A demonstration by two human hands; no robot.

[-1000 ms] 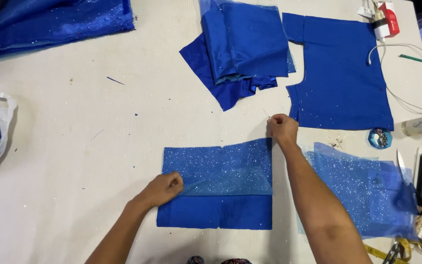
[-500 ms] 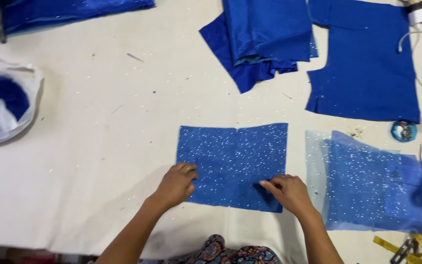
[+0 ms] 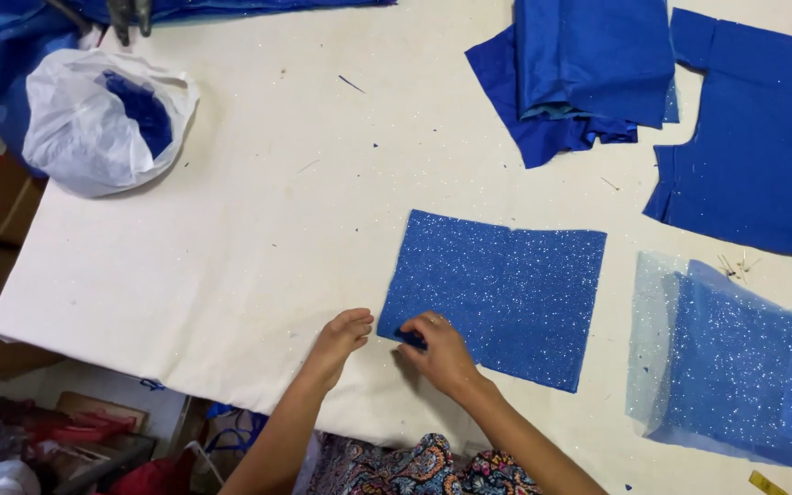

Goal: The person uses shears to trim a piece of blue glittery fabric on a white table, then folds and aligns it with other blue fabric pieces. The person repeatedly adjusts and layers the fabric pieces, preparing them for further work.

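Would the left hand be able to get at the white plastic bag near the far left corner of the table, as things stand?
Probably yes. The left hand rests on the bare white table beside the glittery blue fabric piece, holding nothing, and only bare tabletop lies between it and the white plastic bag. It would mean a long stretch across, though.

Broad bare stretch of white table (image 3: 277,229) left of and above glittered blue fabric piece (image 3: 497,293): open passage there, only specks of thread. White plastic bag (image 3: 103,119) blocks far left corner. Folded blue cloth stack (image 3: 588,73) closes off far side ahead; flat blue cut piece (image 3: 753,137) fills right. Sheer glittered fabric (image 3: 735,367) lies just right of glittered piece, narrow bare lane between. Left hand (image 3: 341,339) and right hand (image 3: 433,348) crowd near-left corner at table edge.
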